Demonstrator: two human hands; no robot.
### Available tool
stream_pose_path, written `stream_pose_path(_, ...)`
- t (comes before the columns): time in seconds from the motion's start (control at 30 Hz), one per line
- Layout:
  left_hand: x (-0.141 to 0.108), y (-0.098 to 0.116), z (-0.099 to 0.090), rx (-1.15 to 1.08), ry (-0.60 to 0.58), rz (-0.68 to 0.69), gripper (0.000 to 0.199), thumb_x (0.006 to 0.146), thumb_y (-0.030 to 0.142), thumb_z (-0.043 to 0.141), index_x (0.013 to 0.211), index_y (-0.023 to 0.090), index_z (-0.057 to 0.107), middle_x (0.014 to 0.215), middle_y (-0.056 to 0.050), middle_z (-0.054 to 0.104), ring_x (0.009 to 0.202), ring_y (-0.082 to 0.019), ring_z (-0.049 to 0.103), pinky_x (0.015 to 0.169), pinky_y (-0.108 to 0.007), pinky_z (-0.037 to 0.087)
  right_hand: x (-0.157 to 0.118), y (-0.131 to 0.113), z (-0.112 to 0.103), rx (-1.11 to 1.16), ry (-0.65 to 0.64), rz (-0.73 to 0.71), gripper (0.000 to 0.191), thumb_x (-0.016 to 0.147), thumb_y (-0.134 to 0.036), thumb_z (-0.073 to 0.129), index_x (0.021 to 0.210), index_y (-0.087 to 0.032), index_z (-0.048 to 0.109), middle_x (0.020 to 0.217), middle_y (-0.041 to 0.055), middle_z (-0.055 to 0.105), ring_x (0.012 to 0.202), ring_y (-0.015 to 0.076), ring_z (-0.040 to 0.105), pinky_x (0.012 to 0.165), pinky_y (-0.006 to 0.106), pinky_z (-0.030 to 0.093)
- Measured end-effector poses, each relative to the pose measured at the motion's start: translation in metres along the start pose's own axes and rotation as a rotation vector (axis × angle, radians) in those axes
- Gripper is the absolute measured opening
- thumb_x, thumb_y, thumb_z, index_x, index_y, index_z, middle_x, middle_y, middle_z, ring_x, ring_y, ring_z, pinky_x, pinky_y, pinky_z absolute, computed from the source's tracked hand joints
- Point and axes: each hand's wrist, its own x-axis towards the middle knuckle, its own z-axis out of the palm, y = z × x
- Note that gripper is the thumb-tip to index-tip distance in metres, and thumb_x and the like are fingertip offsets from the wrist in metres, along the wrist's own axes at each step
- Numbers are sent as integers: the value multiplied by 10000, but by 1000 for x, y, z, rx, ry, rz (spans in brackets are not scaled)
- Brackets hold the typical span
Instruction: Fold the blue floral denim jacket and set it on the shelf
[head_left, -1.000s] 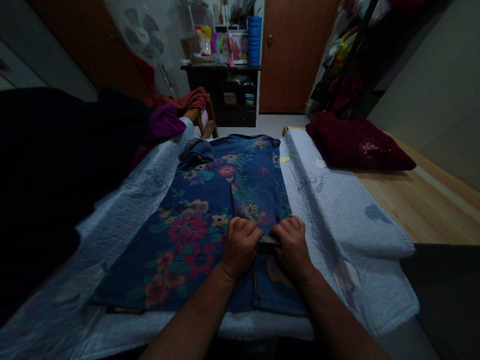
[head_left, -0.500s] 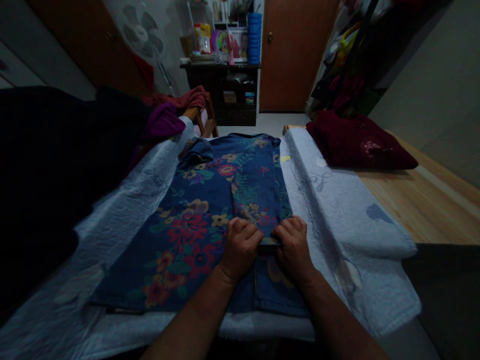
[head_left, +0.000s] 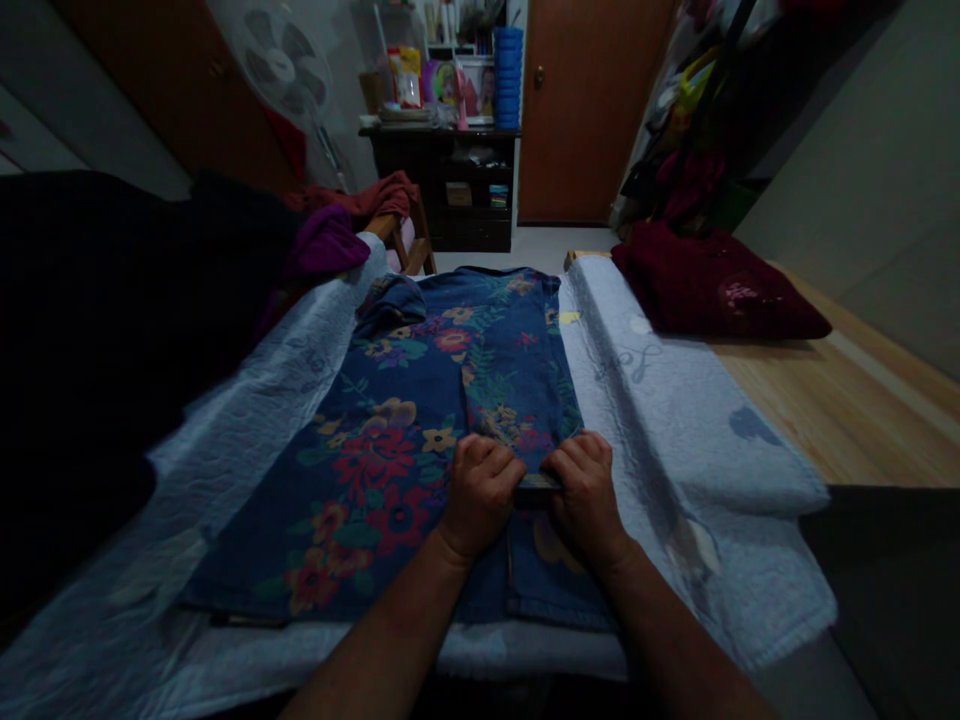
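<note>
A blue floral garment (head_left: 405, 400) lies spread over a pale quilted cover (head_left: 652, 440). Its right part is a narrow section folded over the rest, with an edge running between my hands. My left hand (head_left: 484, 490) has its fingers curled on the left end of that edge. Closed on the right end of the same edge is my right hand (head_left: 586, 492), a short way from the left one. The fingertips of both are partly hidden in the cloth. A small bunched part of the garment shows at its far left corner.
Dark clothing (head_left: 97, 370) is heaped at the left, beside a purple cloth (head_left: 326, 243). A folded maroon garment (head_left: 720, 285) rests at the right on a wooden surface (head_left: 862, 400). Farther back stand a fan (head_left: 281, 65), a dark cabinet (head_left: 442, 190) and a door (head_left: 574, 120).
</note>
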Motion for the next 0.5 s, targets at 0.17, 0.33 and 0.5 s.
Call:
stream_pose_path(0.17, 0, 1, -1, -17, -15, -19, 140, 877, 173, 552, 790, 229, 646, 753, -23, 618, 837, -205, 472, 889, -398, 357, 0, 0, 0, 12, 5, 10, 188, 692, -60, 487, 779, -213, 552, 761, 18, 495, 890, 224, 446, 982, 435, 305)
stream_pose_path(0.33, 3, 1, -1, -44, -89, -75, 132, 794, 111, 592, 831, 225, 648, 812, -36, 619, 868, -226, 480, 841, -400, 393, 1, 1, 3, -2, -5, 59, 174, 697, -76, 501, 793, -214, 547, 797, 26, 489, 890, 230, 428, 903, 399, 336)
stream_pose_path(0.5, 1, 6, -4, -108, -157, -267, 342, 710, 66, 615, 1013, 225, 630, 1040, -58, 599, 1006, -252, 503, 899, -419, 436, -1, -1, -2, -60, -32, 149, 270, 674, -79, 527, 911, -201, 570, 948, 63, 523, 944, 246, 437, 871, 381, 356)
